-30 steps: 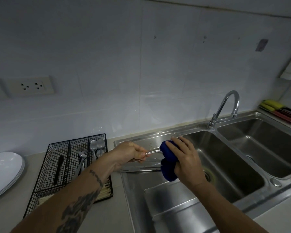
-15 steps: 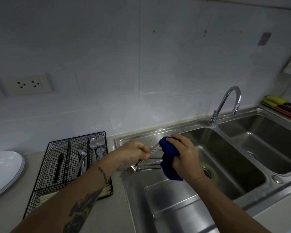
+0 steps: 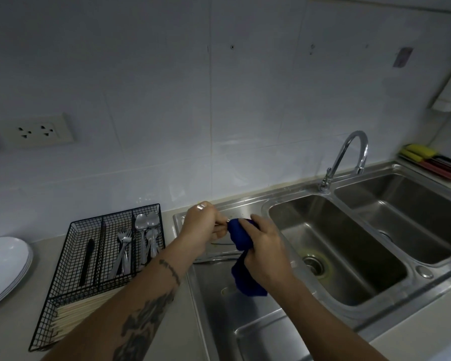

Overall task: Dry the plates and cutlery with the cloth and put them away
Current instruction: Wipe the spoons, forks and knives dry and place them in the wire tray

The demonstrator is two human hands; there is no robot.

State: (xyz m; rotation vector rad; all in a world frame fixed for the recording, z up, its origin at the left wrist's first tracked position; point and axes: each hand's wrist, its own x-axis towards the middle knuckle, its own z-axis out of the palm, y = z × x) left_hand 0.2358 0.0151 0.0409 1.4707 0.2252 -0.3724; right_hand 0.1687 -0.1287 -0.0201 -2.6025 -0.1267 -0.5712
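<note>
Head view: cutlery piece (image 3: 224,223) lies level, tip in cloth (image 3: 241,237).

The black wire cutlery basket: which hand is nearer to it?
Left. The left hand is just right of the basket, holding a piece of cutlery; the right hand, gripping the blue cloth, is farther right over the sink.

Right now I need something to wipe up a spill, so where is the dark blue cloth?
In the head view, the dark blue cloth is gripped in the right hand, over the steel sink's draining board, just right of the left hand.
</note>
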